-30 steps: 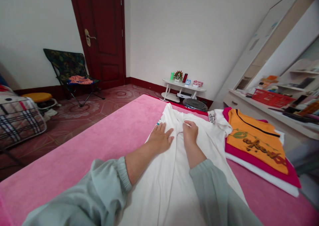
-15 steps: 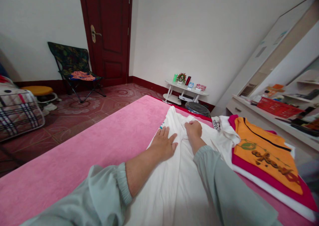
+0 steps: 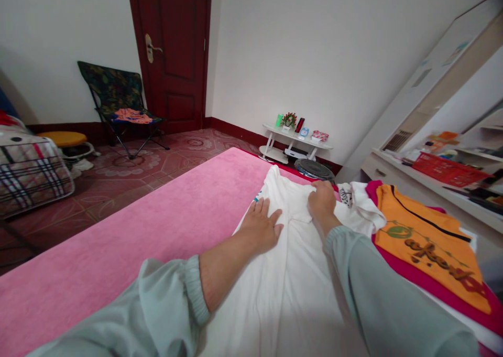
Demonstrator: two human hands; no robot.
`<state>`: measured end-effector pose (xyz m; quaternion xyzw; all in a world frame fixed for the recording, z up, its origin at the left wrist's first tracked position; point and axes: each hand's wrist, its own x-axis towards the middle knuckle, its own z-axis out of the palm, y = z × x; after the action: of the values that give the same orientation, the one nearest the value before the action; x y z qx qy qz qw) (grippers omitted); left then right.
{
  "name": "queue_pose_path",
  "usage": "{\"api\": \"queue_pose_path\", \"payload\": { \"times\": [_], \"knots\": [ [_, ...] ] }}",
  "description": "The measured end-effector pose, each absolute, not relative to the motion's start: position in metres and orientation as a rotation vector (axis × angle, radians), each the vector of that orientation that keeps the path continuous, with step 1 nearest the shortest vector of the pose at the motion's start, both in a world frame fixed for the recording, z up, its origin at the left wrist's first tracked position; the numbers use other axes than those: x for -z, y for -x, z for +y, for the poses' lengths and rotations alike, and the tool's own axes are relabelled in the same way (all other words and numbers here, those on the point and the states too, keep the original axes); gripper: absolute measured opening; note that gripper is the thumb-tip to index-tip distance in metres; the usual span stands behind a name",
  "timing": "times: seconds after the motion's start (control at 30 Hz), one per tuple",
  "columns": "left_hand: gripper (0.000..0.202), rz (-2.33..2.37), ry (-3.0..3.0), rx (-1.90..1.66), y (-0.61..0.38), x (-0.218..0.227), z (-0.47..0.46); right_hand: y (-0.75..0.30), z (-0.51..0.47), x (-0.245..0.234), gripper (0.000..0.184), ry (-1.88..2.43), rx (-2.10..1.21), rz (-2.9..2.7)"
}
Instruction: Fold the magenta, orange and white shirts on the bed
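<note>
A white T-shirt (image 3: 291, 273) lies lengthwise on the pink table cover, its far end narrowed to a point and a small blue print showing at its left edge. My left hand (image 3: 259, 226) rests flat on the shirt near that edge, fingers spread. Further right, my right hand (image 3: 323, 205) is closed on the shirt's sleeve at the far right, fingers pinched on the cloth. The sleeve lies spread between both hands, with light creases running down the shirt towards me.
Right of the shirt lies a stack of folded clothes, topped by an orange shirt (image 3: 430, 247) with lettering. Beyond the pink cover (image 3: 157, 231) stands a white side table (image 3: 291, 133). A red basket (image 3: 450, 168) sits on the right-hand cabinet; a folding chair (image 3: 113, 92) is by the door.
My right hand has moved right, drawing the sleeve cloth out flatter. My left hand stays flat on the shirt. The view has shifted slightly.
</note>
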<state>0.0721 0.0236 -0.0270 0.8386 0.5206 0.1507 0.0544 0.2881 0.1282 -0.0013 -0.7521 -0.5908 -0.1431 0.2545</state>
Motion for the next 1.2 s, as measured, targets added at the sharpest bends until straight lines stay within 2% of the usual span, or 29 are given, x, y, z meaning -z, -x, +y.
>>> {"api": "queue_pose_path", "payload": {
  "times": [0.07, 0.2, 0.33, 0.4, 0.67, 0.8, 0.87, 1.03, 1.2],
  "knots": [
    [0.055, 1.591, -2.549, -0.469, -0.072, 0.027, 0.023, -0.286, 0.139, 0.006, 0.038, 2.007, 0.248, -1.639],
    [0.055, 1.596, -2.549, -0.458, -0.072, 0.026, 0.023, -0.284, 0.161, 0.016, 0.050, 2.106, 0.120, -1.571],
    [0.055, 1.595, -2.543, -0.459, -0.073, 0.026, 0.023, -0.288, 0.170, 0.020, 0.026, 2.187, 0.077, -1.510],
    [0.055, 1.595, -2.534, -0.448, -0.073, 0.025, 0.023, -0.288, 0.169, 0.021, 0.023, 2.224, 0.108, -1.436],
    [0.055, 1.588, -2.535, -0.484, -0.073, 0.029, 0.024, -0.264, 0.156, 0.008, 0.032, 2.193, 0.235, -1.400],
    [0.055, 1.599, -2.520, -0.497, -0.074, 0.031, 0.025, -0.238, 0.143, -0.001, 0.037, 1.796, 0.343, -1.850],
    [0.057, 1.628, -2.497, -0.477, -0.075, 0.030, 0.025, -0.237, 0.140, 0.003, 0.042, 1.687, 0.256, -2.139],
    [0.063, 1.694, -2.469, -0.450, -0.075, 0.025, 0.021, -0.254, 0.151, 0.017, 0.054, 2.091, -0.038, -2.219],
    [0.063, 1.687, -2.454, -0.431, -0.075, 0.023, 0.021, -0.249, 0.148, 0.018, 0.063, 2.092, 0.037, -2.196]
  ]
}}
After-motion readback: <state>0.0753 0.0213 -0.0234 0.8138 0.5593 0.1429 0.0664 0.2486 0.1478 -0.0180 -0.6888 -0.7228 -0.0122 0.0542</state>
